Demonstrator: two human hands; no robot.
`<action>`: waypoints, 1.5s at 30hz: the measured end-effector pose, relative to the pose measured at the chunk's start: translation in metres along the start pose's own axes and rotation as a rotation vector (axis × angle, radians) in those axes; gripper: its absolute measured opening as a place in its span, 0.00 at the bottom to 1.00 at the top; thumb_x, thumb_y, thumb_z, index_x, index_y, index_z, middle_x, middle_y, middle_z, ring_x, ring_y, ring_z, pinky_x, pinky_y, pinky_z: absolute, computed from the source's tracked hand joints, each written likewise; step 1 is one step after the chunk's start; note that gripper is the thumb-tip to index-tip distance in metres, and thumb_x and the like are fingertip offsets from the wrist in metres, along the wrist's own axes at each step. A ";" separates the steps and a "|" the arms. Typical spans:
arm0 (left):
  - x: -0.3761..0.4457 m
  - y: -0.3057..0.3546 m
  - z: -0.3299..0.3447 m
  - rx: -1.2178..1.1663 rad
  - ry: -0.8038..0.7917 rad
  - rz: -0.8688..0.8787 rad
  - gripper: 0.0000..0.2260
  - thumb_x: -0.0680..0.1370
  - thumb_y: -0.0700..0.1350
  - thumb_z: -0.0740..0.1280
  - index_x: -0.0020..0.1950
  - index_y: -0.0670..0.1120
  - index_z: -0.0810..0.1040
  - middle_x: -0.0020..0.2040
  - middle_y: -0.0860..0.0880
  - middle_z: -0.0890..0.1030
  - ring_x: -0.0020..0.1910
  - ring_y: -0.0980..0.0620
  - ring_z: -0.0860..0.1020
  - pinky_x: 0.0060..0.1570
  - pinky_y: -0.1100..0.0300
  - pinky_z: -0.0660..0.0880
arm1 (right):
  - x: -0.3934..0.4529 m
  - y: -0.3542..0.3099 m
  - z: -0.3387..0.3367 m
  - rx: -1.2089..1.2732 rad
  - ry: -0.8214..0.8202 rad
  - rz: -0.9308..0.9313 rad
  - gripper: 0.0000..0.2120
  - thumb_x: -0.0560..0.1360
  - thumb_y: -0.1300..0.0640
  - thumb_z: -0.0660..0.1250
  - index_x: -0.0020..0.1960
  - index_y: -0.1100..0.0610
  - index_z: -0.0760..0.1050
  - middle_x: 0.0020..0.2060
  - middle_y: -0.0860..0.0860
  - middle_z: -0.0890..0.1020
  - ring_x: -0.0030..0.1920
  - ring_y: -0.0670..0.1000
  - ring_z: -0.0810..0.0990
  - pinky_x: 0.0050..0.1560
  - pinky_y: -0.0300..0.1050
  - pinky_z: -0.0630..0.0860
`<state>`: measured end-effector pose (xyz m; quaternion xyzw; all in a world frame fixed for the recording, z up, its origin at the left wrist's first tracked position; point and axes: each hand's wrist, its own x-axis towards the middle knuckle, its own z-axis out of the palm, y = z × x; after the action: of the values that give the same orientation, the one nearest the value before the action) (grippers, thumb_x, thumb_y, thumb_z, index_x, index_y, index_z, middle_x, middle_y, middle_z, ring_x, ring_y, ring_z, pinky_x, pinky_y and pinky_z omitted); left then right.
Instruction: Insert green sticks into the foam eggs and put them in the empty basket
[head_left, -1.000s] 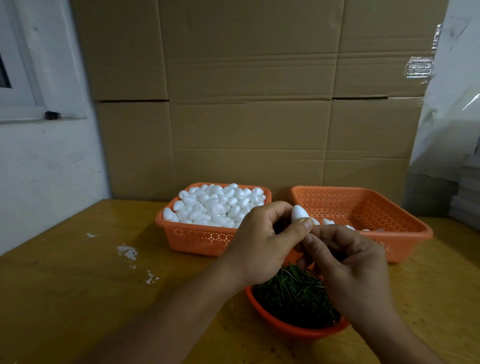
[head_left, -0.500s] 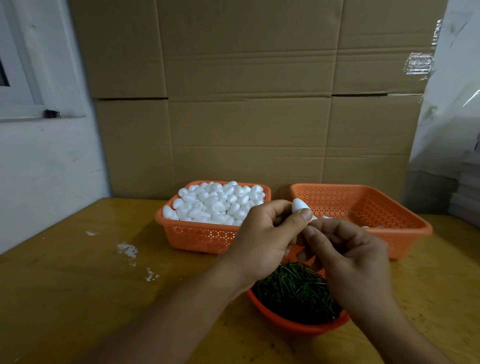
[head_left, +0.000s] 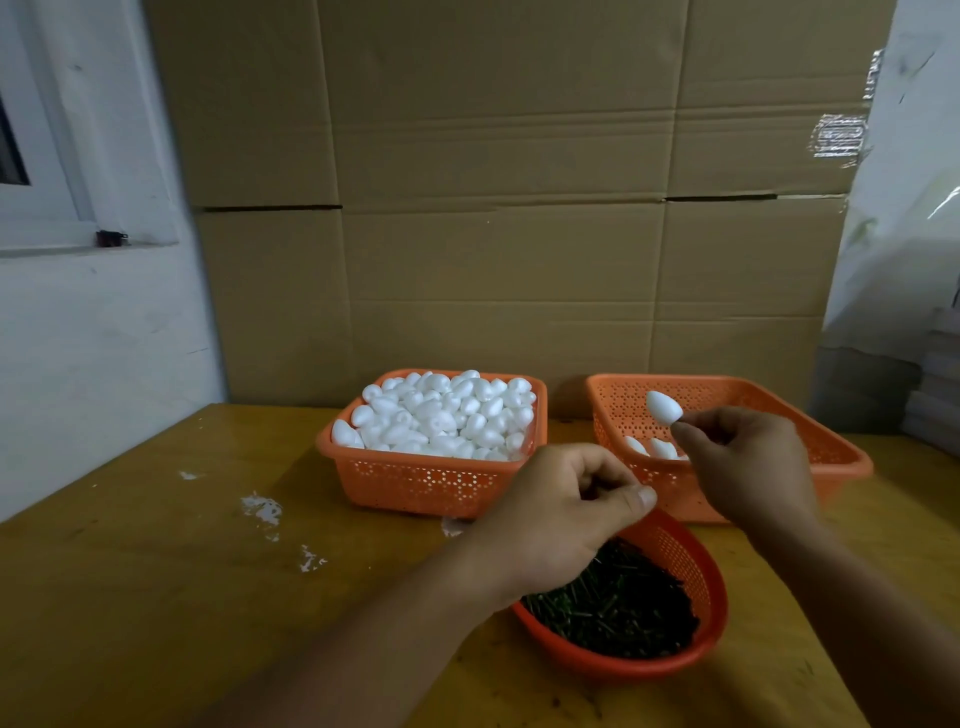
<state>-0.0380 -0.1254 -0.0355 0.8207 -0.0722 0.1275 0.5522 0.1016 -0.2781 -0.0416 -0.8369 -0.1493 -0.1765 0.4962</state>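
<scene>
Her right hand (head_left: 750, 467) pinches a foam egg (head_left: 663, 407) at its fingertips over the right basket (head_left: 852, 457), while the left hand (head_left: 563, 514) hovers curled, holding nothing.

No text, label or number can be read anywhere.

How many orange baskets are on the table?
3. One full of foam eggs at the back left, one nearly empty at the back right, one round one holding green sticks nearest.

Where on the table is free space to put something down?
Bare wooden table lies left of the full egg basket, apart from white specks. The right is crowded: second basket, stick bowl and both hands.
</scene>
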 end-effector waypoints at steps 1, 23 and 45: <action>0.000 0.000 0.001 0.007 -0.014 -0.005 0.04 0.81 0.46 0.70 0.46 0.49 0.80 0.28 0.61 0.76 0.30 0.65 0.74 0.36 0.68 0.70 | 0.007 0.003 0.001 -0.087 -0.013 0.005 0.05 0.77 0.51 0.70 0.44 0.48 0.82 0.35 0.46 0.83 0.37 0.57 0.82 0.37 0.58 0.80; -0.004 0.002 0.005 0.065 -0.070 -0.015 0.05 0.80 0.48 0.71 0.47 0.48 0.81 0.31 0.59 0.76 0.29 0.64 0.74 0.35 0.66 0.72 | 0.051 0.021 0.020 -0.683 -0.137 0.158 0.21 0.77 0.39 0.66 0.35 0.54 0.79 0.41 0.53 0.77 0.66 0.60 0.69 0.67 0.60 0.62; -0.001 -0.005 0.001 0.254 -0.055 -0.027 0.20 0.80 0.57 0.65 0.30 0.51 0.76 0.26 0.53 0.76 0.28 0.57 0.74 0.33 0.54 0.72 | -0.045 -0.013 -0.001 0.016 -0.145 -0.272 0.11 0.77 0.52 0.69 0.35 0.50 0.82 0.26 0.48 0.81 0.22 0.45 0.76 0.23 0.41 0.67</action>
<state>-0.0375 -0.1248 -0.0405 0.8882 -0.0594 0.1054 0.4432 0.0556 -0.2764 -0.0514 -0.8156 -0.2983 -0.1800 0.4620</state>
